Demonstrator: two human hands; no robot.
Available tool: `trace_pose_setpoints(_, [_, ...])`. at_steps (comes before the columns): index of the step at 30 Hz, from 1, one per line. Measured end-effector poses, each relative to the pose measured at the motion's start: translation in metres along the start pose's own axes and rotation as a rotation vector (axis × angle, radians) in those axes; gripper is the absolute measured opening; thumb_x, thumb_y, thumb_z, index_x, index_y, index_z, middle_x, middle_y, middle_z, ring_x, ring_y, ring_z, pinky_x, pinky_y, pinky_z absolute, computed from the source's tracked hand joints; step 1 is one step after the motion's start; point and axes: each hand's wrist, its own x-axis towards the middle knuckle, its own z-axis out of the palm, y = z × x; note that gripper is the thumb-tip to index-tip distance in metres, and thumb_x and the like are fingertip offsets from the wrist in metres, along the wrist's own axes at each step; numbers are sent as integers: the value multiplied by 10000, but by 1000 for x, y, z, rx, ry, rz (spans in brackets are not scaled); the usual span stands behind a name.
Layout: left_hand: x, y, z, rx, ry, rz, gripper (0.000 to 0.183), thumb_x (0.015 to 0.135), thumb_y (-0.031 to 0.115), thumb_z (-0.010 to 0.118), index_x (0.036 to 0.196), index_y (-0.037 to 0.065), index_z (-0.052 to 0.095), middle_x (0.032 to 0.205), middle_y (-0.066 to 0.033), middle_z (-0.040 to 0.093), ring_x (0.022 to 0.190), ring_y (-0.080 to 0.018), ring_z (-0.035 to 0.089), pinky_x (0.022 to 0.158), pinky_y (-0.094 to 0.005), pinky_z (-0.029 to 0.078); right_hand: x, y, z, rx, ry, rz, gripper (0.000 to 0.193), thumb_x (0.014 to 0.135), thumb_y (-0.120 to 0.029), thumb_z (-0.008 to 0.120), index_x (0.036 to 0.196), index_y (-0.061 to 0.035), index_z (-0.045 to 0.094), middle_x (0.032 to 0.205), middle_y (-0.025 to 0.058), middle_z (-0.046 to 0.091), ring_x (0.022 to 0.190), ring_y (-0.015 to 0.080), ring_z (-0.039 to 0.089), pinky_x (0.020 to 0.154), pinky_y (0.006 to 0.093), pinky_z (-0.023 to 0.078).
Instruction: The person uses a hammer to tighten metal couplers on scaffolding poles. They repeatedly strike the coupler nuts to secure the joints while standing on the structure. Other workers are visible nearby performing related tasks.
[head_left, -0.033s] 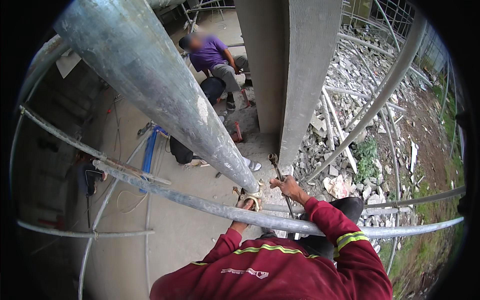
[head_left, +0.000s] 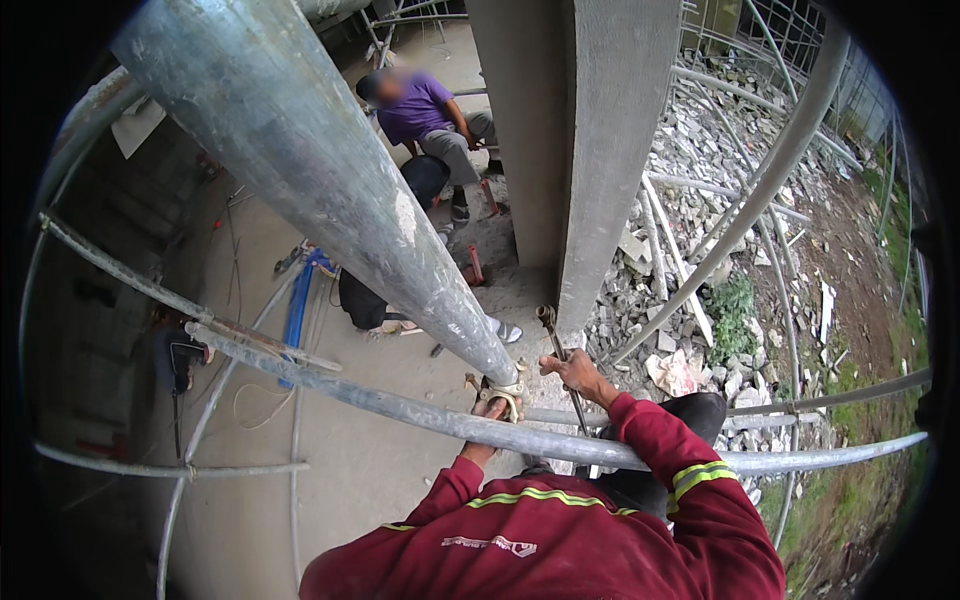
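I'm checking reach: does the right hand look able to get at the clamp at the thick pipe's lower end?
Probably yes: the right hand, gripping a wrench, is close to the clamp, with nothing visibly blocking the gap.

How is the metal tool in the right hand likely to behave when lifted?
The metal tool should be stiff: its shaft looks straight on both sides of the right hand. Its metallic look suggests it's fairly heavy for its slimness. The thicker upper end may make it tip if held loosely.
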Motion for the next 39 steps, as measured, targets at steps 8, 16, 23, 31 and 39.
trace_pose_setpoints(8, [8, -8, -8, -53, 27, -3, 433, 964, 344, 663, 1276, 65, 551, 1027, -98, 703, 771, -192, 693, 623, -321, 568, -4, -13, -4, 16, 33, 8, 474, 906, -510, 701, 898, -47, 802, 548, 34, 461, 536, 162, 436, 533, 383, 381])
trace_pose_setpoints(16, [17, -7, -26, -77, -60, -41, 425, 963, 284, 669, 1297, 54, 542, 1075, -125, 688, 878, -217, 689, 724, -387, 604, 4, -13, -1, 29, -6, 24, 501, 890, -536, 709, 892, -43, 801, 545, 31, 471, 539, 151, 452, 534, 375, 385])
trace_pose_setpoints(23, [11, -11, -25, -71, -3, 13, 431, 976, 270, 651, 1315, 42, 517, 1084, -148, 689, 871, -235, 690, 735, -390, 603, -1, -27, 2, 48, -18, 38, 489, 895, -508, 716, 865, -27, 792, 567, 24, 499, 546, 149, 456, 531, 362, 378])
trace_pose_setpoints(31, [9, -9, -19, -34, 2, -14, 437, 961, 323, 674, 1278, 51, 543, 1038, -119, 694, 804, -219, 688, 707, -362, 602, 5, -16, 0, 15, -13, -10, 509, 889, -525, 710, 857, -23, 789, 574, 34, 516, 534, 166, 449, 559, 379, 396])
trace_pose_setpoints(39, [13, -13, -27, -93, -5, 3, 473, 934, 300, 708, 1275, 16, 544, 1123, -167, 671, 975, -249, 676, 801, -431, 613, 3, -19, -1, -34, -46, -41, 550, 892, -565, 686, 884, -26, 793, 555, 48, 514, 519, 167, 502, 520, 368, 430])
